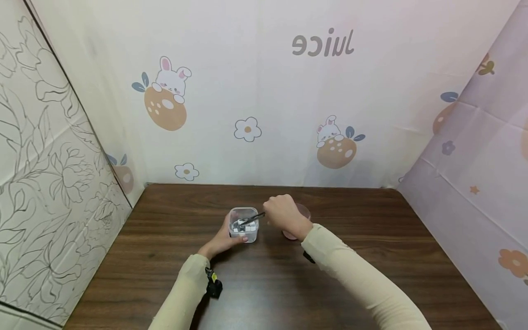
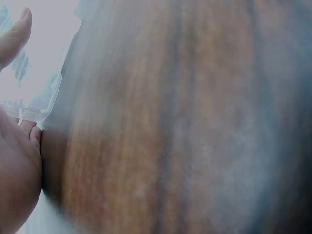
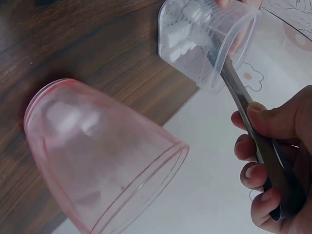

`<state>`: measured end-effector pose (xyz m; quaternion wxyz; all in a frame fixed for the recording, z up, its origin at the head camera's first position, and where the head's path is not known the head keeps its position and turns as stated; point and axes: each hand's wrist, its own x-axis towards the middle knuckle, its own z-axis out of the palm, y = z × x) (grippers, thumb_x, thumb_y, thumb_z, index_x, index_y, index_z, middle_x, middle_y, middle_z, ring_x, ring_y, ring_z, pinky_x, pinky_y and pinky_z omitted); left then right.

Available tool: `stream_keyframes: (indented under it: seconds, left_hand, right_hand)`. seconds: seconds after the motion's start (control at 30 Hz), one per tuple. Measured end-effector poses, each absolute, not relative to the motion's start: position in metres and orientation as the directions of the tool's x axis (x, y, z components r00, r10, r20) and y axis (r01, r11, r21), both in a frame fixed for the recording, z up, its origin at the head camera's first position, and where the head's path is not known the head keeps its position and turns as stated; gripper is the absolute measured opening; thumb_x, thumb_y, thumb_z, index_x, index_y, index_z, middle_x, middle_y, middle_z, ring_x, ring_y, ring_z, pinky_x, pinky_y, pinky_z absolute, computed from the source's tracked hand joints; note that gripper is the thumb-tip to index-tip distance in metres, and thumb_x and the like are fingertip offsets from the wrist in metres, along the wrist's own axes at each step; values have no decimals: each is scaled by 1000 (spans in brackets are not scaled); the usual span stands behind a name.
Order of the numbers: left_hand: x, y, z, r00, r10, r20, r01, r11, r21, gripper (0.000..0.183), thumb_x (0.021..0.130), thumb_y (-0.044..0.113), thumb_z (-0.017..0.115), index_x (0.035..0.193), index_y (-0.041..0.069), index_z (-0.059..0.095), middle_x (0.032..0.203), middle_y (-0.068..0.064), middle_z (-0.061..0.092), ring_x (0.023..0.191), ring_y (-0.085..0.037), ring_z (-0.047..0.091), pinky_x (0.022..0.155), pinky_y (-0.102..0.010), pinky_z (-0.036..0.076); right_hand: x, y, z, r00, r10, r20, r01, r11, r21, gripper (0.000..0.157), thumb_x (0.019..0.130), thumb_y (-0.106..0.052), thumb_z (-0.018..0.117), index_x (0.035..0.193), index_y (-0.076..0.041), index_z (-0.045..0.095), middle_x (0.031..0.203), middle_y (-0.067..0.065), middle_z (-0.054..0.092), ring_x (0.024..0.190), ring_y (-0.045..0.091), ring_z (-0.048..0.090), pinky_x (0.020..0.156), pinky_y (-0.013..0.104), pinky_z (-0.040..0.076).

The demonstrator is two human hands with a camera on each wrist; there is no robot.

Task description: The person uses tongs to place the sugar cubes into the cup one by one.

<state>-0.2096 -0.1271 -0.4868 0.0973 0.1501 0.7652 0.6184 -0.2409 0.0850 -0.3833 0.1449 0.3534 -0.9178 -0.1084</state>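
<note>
The clear plastic box (image 1: pixel 247 211), see-through and squarish with rounded corners, is toward the far side of the table (image 1: pixel 185 201), left of the cup; smooth white block-like pieces (image 1: pixel 249 228) lie in its bottom. The left hand (image 1: pixel 220 240) holds the box from the left, thumb across its near side. The right hand (image 1: pixel 284 213) has its fingers curled round a pair of dark, shiny metal tongs (image 3: pixel 238 90), which reach leftward over the rim and into the box among the pieces; whether their tips grip one I cannot tell. Just right of the box, partly behind the right hand and forearm in the head view, an upright cup (image 3: pixel 112 146) of see-through pink plastic widens toward its open mouth, with whitish patches showing through near its base. That makes one box, one pair of tongs and one cup; the white pieces are several, too crowded to count surely. Both arms wear pale sleeves (image 1: pixel 359 270), and a black device (image 1: pixel 214 284) sits at the left wrist. The table is dark brown with wood grain. Beyond it hangs a pale cloth (image 1: pixel 214 91) printed with rabbits on oranges, two white flowers and "Juice" reversed; line-drawn flowers cover the left panel (image 1: pixel 53 183), and a lilac-tinted printed cloth (image 1: pixel 486 137) closes the right.
</note>
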Motion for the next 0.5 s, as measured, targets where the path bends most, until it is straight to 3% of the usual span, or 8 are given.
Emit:
stream_keyframes:
  seconds: [0.27, 0.5]
  left_hand:
    - [-210, -128, -483, -935, 353, 28, 105, 202, 974, 94, 81, 3, 72, 147, -6, 6, 151, -29, 16, 138, -41, 17, 109, -52, 16]
    - [-212, -127, -489, -937, 347, 31, 110, 208, 972, 96, 80, 3, 74, 147, -7, 6, 150, -30, 17, 137, -43, 17, 109, -54, 16]
  right_hand:
    - [-234, 95, -370, -699, -681, 218, -619, 729, 293, 31, 72, -23, 81, 55, -17, 55, 48, -7, 40, 46, 8, 26, 39, 24, 30]
    - [-229, 107, -362, -695, -678, 241, -632, 735, 246, 21, 75, -14, 75, 60, -19, 61, 48, -8, 36, 47, 8, 22, 39, 24, 22]
